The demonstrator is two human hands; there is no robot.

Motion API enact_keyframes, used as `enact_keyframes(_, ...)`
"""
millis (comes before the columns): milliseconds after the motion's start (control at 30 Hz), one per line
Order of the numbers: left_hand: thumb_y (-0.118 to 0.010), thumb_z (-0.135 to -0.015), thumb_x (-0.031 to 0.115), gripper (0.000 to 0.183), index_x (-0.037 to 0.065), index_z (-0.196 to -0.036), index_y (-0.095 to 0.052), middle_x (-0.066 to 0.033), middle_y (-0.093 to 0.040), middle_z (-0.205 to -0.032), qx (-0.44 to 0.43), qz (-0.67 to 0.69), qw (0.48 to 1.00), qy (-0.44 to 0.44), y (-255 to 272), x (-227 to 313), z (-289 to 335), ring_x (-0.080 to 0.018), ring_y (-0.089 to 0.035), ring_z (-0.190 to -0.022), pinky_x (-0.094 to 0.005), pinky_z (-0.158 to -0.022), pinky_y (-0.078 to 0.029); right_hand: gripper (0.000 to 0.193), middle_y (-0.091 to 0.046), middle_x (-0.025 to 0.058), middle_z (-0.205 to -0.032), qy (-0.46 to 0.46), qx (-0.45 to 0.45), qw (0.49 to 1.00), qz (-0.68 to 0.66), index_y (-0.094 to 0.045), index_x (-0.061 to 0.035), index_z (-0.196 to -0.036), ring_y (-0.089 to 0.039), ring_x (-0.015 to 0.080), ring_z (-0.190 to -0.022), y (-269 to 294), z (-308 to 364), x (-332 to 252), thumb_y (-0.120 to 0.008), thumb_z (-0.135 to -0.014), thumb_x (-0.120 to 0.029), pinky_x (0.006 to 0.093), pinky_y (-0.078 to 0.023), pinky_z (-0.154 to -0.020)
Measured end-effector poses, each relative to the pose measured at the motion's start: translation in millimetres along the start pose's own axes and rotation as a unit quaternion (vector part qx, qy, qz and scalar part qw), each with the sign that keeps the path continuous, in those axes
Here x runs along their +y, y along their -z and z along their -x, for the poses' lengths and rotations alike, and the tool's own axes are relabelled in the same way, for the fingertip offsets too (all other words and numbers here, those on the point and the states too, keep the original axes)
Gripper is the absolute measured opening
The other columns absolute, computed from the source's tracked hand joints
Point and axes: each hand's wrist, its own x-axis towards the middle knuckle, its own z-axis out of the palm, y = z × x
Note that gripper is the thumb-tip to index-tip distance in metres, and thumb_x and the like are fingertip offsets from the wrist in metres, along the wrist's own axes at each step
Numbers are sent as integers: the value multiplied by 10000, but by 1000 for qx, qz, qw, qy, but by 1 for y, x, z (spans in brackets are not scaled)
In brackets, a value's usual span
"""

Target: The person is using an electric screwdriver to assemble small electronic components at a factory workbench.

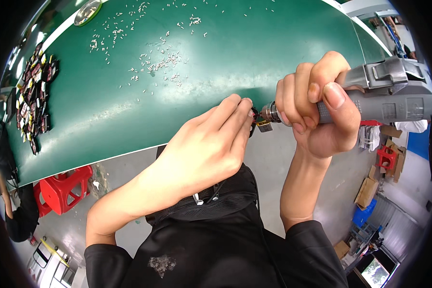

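**Tool tip meets small part at counter edge**

Green matting covers the counter (216, 62), which is sprinkled with tiny pale bits (161, 60). A heap of small dark parts (33, 96) lies at its left end and a metal dish (87, 11) at the far edge. Red stools (62, 187) stand on the grey floor below. The right hand (319, 108) has its grip closed around a grey power tool (384, 93), whose metal tip points left. The left hand (211, 144) pinches a small dark-and-brass part (261, 125) in its fingertips, just off the counter's near edge, touching the tool's tip.
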Motion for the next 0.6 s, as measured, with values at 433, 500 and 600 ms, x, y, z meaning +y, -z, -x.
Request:
enact_keyframes(433, -684, -668, -56, 458, -2, -1113, -590, -159, -594, -1118, 111, 44, 982, 149, 84, -50, 72, -329, -573, -1024, -403, -872, -485, 153, -416, -23, -458, 138, 31, 948, -285, -459, -67, -915, -375, 75, -328, -1, 16, -7, -569, -883, -169, 203, -377, -393)
enact_keyframes(500, -671, -697, -75, 441, 20, -1122, -601, -150, -601, -1118, 187, -101, 944, 251, 109, -86, 106, -326, -572, -1027, -396, -878, -470, 117, -363, -21, -490, 95, 139, 943, -285, -436, -66, -917, -340, 77, -358, -1, 26, 0, -508, -909, -157, 223, -364, -420)
enact_keyframes(600, -644, -803, 8, 353, 25, -1153, -596, -141, -601, -1129, 230, -263, 866, 358, 150, -138, 156, -306, -566, -1043, -377, -920, -440, 107, -348, -14, -507, 55, 164, 941, -292, -426, -60, -919, -326, 81, -387, -6, 31, 22, -478, -916, -154, 238, -356, -430)
